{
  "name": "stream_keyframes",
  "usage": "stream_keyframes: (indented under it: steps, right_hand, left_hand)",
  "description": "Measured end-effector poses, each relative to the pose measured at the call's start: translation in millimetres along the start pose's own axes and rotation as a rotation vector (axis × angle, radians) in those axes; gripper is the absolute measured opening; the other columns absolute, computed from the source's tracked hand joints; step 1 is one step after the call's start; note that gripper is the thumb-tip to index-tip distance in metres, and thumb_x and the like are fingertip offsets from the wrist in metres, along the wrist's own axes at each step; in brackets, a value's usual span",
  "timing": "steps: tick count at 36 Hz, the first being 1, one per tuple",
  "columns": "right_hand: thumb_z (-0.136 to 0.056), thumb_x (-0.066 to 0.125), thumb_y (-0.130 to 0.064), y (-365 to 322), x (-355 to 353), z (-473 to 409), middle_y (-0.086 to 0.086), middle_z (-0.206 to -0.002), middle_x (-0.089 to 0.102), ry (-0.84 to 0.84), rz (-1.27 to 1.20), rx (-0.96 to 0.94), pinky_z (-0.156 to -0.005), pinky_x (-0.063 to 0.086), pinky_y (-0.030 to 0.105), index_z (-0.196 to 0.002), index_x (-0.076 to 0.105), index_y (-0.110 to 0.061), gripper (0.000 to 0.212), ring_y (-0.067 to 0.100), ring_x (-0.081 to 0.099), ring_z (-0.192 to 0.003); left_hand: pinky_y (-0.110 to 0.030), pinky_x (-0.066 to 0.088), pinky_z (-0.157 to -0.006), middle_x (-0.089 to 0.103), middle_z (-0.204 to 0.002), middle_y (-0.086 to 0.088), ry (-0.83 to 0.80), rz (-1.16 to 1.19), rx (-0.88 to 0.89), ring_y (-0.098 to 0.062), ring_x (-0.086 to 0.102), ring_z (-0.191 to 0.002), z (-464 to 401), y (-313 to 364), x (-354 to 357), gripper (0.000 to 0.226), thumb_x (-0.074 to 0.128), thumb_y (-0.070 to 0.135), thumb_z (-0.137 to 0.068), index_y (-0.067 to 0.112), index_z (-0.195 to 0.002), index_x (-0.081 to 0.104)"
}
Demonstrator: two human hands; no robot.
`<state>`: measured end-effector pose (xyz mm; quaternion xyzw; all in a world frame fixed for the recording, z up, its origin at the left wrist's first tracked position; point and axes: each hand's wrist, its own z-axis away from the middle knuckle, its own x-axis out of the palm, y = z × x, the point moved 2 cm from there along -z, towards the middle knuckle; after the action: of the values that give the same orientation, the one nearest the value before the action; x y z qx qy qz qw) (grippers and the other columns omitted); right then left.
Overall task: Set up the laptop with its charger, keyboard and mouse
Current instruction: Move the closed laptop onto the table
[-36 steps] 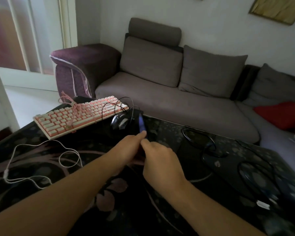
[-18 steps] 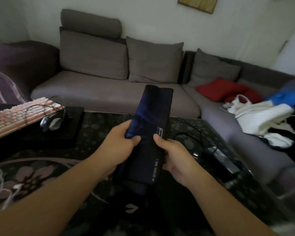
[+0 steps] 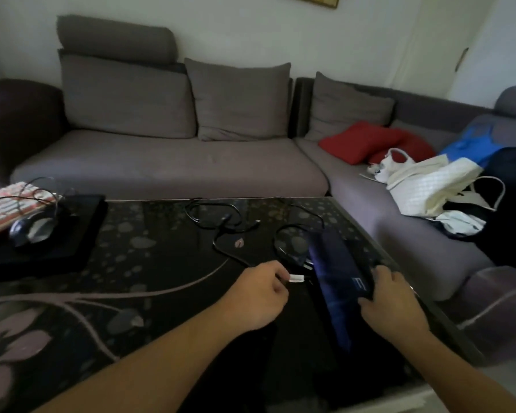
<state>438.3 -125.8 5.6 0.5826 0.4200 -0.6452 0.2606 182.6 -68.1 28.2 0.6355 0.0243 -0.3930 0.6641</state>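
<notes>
A dark blue mouse pad [image 3: 335, 275] lies lengthwise on the right part of the black glass table [image 3: 149, 281], over part of the charger cable. My right hand [image 3: 392, 299] grips its right edge. My left hand [image 3: 259, 293] is curled just left of the pad, its fingertips pinching a white tag [image 3: 296, 278] on the black charger cable [image 3: 221, 228]. At the far left the closed black laptop [image 3: 78, 228] carries a dark mouse [image 3: 32, 231] and a pink keyboard [image 3: 3, 207].
A grey corner sofa [image 3: 173, 165] runs behind and right of the table, with a red cushion [image 3: 361, 141], a white bag [image 3: 429, 186] and clothes on it. The table's right edge is close to my right hand.
The mouse pad was held up in both hands; now it lies low on the table's right side. My left hand has let go of it and closed on the cable tag.
</notes>
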Motion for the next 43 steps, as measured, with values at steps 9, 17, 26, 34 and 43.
stream_keyframes:
  steps: [9,17,26,34,43]
  right_hand:
    - [-0.086,0.078,-0.021,-138.3,2.7,58.3,0.002,-0.134,0.045,-0.053,-0.006,-0.312,-0.105,0.046,0.032,-0.129,0.058,-0.023,0.047,0.019,0.05,-0.124]
    - [-0.094,0.068,-0.02,-327.0,56.6,118.7,-0.018,-0.119,0.046,-0.372,-0.201,-0.684,-0.093,0.045,0.017,-0.119,0.055,-0.034,0.033,-0.002,0.053,-0.105]
    - [-0.087,0.068,-0.022,-538.5,105.6,121.9,0.005,-0.13,0.046,-0.35,-0.413,-0.784,-0.094,0.052,0.036,-0.132,0.046,-0.018,0.051,0.028,0.055,-0.118]
    - [-0.072,0.079,-0.059,-652.6,136.8,77.0,0.009,-0.163,0.028,-0.51,-0.244,-0.699,-0.123,0.029,0.051,-0.158,0.027,-0.045,0.101,0.04,0.025,-0.152]
    - [-0.084,0.077,-0.019,-570.2,147.3,57.8,0.008,-0.123,0.052,-0.394,-0.431,-0.827,-0.071,0.048,0.028,-0.108,0.058,-0.029,0.033,0.019,0.059,-0.094]
  left_hand:
    - [-0.021,0.058,-0.077,0.069,-0.1,0.012,0.225,-0.118,-0.087,0.0,0.068,-0.089,56.4,-69.0,-92.9,0.023,0.062,0.019,-0.102,0.034,-0.12,0.064]
    - [-0.037,0.058,-0.088,0.069,-0.098,0.005,0.571,-0.344,-0.24,-0.015,0.068,-0.095,123.6,-178.9,-232.4,0.024,0.058,0.011,-0.087,0.026,-0.105,0.064]
    - [-0.037,0.053,-0.094,0.062,-0.124,-0.005,0.819,-0.516,-0.437,-0.019,0.056,-0.103,154.5,-257.1,-364.7,0.03,0.063,0.014,-0.089,0.02,-0.119,0.063]
    - [-0.03,0.045,-0.067,0.072,-0.099,-0.012,0.711,-0.014,-0.34,-0.03,0.069,-0.093,92.5,-284.0,-376.6,0.029,0.054,0.006,-0.092,0.014,-0.115,0.07]
    - [-0.033,0.053,-0.066,0.068,-0.092,-0.02,0.586,0.407,-0.336,-0.038,0.069,-0.089,57.4,-249.5,-328.8,0.03,0.063,-0.01,-0.064,-0.005,-0.092,0.074]
